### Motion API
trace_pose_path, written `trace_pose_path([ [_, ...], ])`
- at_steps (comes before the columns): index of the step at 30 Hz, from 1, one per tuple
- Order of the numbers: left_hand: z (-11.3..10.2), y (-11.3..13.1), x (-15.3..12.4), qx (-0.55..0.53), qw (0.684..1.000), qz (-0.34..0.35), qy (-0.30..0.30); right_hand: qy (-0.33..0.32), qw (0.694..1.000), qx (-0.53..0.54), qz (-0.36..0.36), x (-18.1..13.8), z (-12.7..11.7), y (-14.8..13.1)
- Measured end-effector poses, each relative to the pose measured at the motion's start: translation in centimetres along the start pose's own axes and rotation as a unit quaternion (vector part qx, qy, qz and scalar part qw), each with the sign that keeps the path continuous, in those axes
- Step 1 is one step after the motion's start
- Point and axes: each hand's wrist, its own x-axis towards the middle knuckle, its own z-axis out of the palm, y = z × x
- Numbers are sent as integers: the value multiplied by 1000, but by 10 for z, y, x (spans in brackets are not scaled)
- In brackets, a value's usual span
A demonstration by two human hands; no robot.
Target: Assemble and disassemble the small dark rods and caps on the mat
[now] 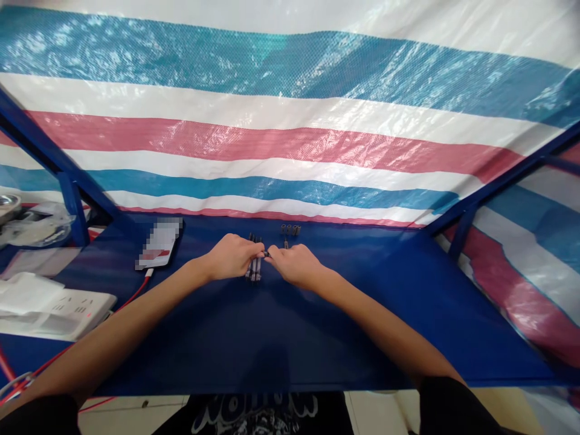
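Observation:
My left hand [231, 257] is closed on a small bundle of dark pens [254, 266] lying on the blue table cover [272, 326]. My right hand [294, 264] is pinched on a small dark piece at the bundle's right side; I cannot make out what it is. The two hands nearly touch at the middle of the table. A few small dark caps [290, 229] stand in a row just beyond my right hand.
A phone [159, 243] on a red cable [131, 296] lies to the left of my hands. A white power strip [67, 308] sits at the far left. Blue frame bars [72, 208] rise at both sides, and a striped tarp [290, 139] hangs behind.

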Motion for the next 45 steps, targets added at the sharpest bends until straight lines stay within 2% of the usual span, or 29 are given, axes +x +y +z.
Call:
trace_pose_path([
  [4, 9, -5, -1, 12, 998, 46, 50, -31, 998, 47, -3, 0, -5, 8],
  [7, 15, -8, -1, 39, 994, 69, 77, -47, 988, 145, -8, 1, -8, 14],
  [9, 17, -8, -1, 58, 991, 82, 91, -56, 970, 235, -14, 2, -10, 18],
  [11, 17, -8, -2, 79, 987, 92, 102, -72, 938, 338, -22, 2, -12, 21],
  [13, 17, -7, -2, 102, 983, 103, 110, -109, 885, 453, -24, 2, -12, 25],
  [14, 16, -7, -2, 113, 981, 107, 113, -136, 847, 513, -21, 2, -11, 26],
  [18, 13, -7, -3, 138, 977, 122, 112, -258, 666, 700, -1, 3, -2, 33],
  [19, 12, -7, -4, 138, 976, 125, 113, -279, 637, 719, 0, 3, 0, 34],
  [20, 11, -7, -4, 135, 976, 128, 116, -292, 622, 726, -1, 4, 1, 36],
  [21, 11, -7, -3, 129, 976, 127, 117, -295, 623, 724, -1, 4, 1, 36],
  [22, 10, -7, -3, 120, 979, 121, 115, -288, 640, 712, 0, 4, 0, 36],
  [23, 9, -7, -2, 105, 983, 108, 107, -268, 674, 688, 4, 4, -2, 35],
  [25, 8, -7, 0, 66, 993, 64, 72, -187, 783, 593, 20, 4, -7, 31],
  [27, 7, -7, 2, 26, 999, 12, 31, -71, 901, 427, 39, 3, -9, 23],
  [28, 6, -7, 3, 8, 1000, -8, 15, -18, 944, 327, 47, 3, -8, 19],
  [30, 7, -7, 3, -13, 1000, -26, 4, 34, 984, 174, 28, 3, -4, 11],
  [33, 12, -7, 1, -17, 1000, -4, 23, 7, 997, 80, -15, 3, 2, 6],
  [36, 19, -12, -1, -7, 997, 55, 51, -36, 994, 100, -13, 3, 0, 8],
  [41, 26, -19, -1, 42, 988, 106, 105, -52, 965, 256, -16, 4, -8, 16],
  [43, 23, -17, -1, 62, 984, 114, 121, -62, 940, 335, -12, 4, -11, 18],
  [45, 19, -15, -2, 81, 981, 121, 130, -88, 900, 427, 1, 3, -13, 20],
])
